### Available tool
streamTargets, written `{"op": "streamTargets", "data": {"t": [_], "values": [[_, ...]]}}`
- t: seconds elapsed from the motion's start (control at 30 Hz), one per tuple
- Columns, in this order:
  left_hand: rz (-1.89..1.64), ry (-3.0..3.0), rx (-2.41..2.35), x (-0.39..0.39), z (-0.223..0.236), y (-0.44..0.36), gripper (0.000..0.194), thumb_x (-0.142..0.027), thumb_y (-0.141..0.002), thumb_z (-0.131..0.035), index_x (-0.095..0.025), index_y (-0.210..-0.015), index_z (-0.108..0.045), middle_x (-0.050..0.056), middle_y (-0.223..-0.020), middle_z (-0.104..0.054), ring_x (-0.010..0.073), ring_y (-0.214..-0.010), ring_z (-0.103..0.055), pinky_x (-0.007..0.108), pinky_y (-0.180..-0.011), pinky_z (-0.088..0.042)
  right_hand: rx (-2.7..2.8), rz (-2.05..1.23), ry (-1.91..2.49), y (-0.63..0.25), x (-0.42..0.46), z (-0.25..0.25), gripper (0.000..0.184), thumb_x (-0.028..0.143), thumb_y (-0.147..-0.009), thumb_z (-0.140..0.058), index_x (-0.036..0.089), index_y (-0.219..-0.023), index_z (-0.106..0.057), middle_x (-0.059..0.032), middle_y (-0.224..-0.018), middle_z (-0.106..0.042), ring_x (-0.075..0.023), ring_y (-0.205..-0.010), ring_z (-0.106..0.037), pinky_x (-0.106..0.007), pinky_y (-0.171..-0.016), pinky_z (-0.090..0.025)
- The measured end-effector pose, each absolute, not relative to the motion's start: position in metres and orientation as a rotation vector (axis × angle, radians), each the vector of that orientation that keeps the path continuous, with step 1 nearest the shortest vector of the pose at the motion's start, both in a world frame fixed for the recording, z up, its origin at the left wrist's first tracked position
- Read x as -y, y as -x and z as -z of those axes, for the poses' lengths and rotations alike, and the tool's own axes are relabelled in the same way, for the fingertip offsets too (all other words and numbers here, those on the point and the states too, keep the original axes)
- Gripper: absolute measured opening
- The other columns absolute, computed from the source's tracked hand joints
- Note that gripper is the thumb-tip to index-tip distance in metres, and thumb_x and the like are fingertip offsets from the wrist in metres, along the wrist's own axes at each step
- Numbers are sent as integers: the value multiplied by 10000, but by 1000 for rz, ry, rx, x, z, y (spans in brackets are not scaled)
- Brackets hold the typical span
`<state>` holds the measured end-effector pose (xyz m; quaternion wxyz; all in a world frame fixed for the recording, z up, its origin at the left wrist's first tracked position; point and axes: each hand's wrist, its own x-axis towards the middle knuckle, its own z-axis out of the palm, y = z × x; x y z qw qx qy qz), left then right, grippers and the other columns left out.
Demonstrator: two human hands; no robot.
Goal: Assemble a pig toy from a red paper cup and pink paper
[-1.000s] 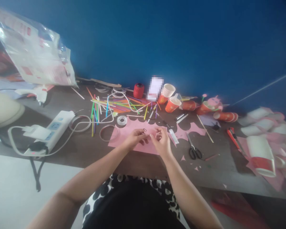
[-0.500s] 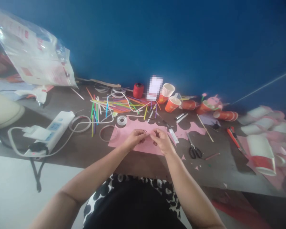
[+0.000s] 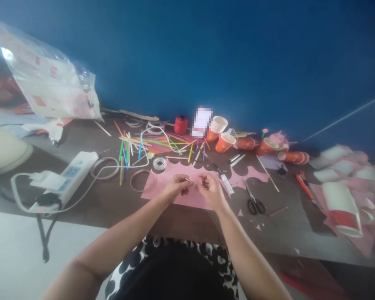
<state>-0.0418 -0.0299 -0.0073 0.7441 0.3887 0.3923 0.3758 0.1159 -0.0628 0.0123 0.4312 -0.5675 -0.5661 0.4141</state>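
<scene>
Over a scalloped sheet of pink paper (image 3: 162, 179), my left hand (image 3: 178, 187) and my right hand (image 3: 211, 191) face each other, a small gap between their fingertips. Both are closed in a pinch. Whatever is between the fingers is too small and blurred to name. To the right of my right hand lie a white-labelled strip (image 3: 226, 183) and black-handled scissors (image 3: 255, 205). A roll of white tape (image 3: 159, 163) and a thin ring (image 3: 138, 180) are left of my left hand.
Coloured sticks (image 3: 156, 143), a red spool (image 3: 181, 124) and paper cups (image 3: 225, 142) stand along the back. A power strip (image 3: 71, 175) with a white cable and a glue gun (image 3: 53, 129) are at left. A red utility knife (image 3: 304, 186) and piled cups (image 3: 340, 204) are at right.
The view has tipped slightly, so the table sits lower in the picture. My fingers have shifted a little, and the small dark loop by my left fingertips no longer shows clearly.
</scene>
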Motion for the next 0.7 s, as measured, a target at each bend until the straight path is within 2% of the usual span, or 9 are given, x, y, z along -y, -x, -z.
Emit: {"op": "streamTargets", "data": {"t": [0.17, 0.27, 0.33, 0.7], "values": [[-826, -866, -881, 30, 8, 41, 329, -381, -592, -748, -141, -673, -538, -51, -460, -526, 71, -348, -480, 168, -335, -291, 1632, -702, 1482, -112, 70, -19, 316, 176, -757, -530, 202, -1072, -537, -14, -821, -556, -112, -571, -485, -258, -584, -456], [-830, -903, -877, 29, 7, 41, 327, -395, -611, -738, -132, -650, -546, -54, -446, -501, 62, -351, -466, 165, -338, -276, 1843, -373, 1467, -110, 76, -27, 258, 139, -793, -495, 221, -1014, -598, -58, -925, -539, -147, -712, -525, -303, -727, -471], [-824, -938, -856, 30, 7, 41, 317, -402, -643, -716, -123, -650, -566, -49, -456, -498, 58, -367, -466, 165, -349, -278, 1952, -249, 1449, -109, 78, -31, 234, 135, -824, -476, 236, -972, -628, -66, -931, -525, -170, -803, -538, -304, -763, -464], [-791, -991, -835, 29, 12, 43, 310, -415, -707, -658, -122, -651, -571, -35, -460, -495, 60, -385, -444, 173, -371, -282, 2074, -164, 1493, -110, 77, -29, 206, 148, -869, -448, 218, -962, -618, -60, -892, -528, -170, -814, -544, -262, -692, -445]]}}
